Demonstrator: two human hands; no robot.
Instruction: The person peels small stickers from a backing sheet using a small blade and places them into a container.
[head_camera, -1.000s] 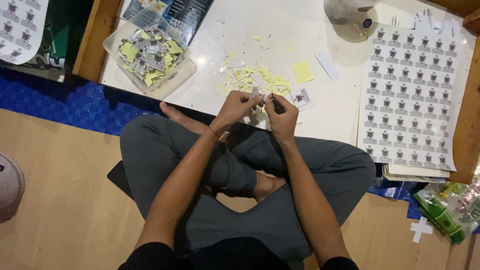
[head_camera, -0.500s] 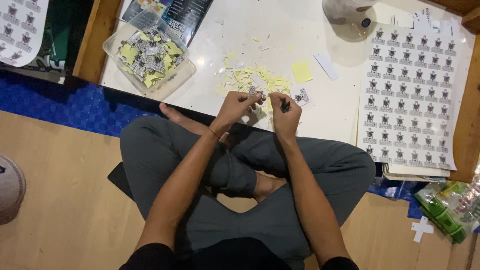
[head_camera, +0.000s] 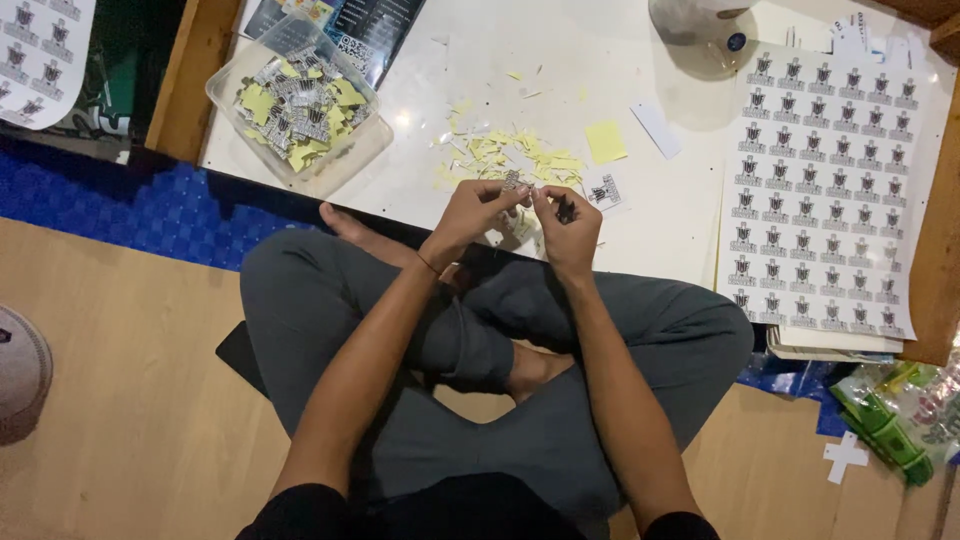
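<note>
both hands meet above the crossed legs at the low table's edge (head_camera: 300, 170): left hand (head_camera: 478, 208) and right hand (head_camera: 568, 220) pinch one small sticker (head_camera: 518, 186) between fingertips, its detail too small to read. beyond lie yellow backing scraps (head_camera: 520, 155). farther left, a clear plastic tub (head_camera: 350, 155) holds cut stickers and yellow scraps.

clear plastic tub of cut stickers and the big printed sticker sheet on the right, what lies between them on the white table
In the head view, a scatter of yellow backing scraps, a yellow square and a white strip lie between the tub and the sheet.
</note>
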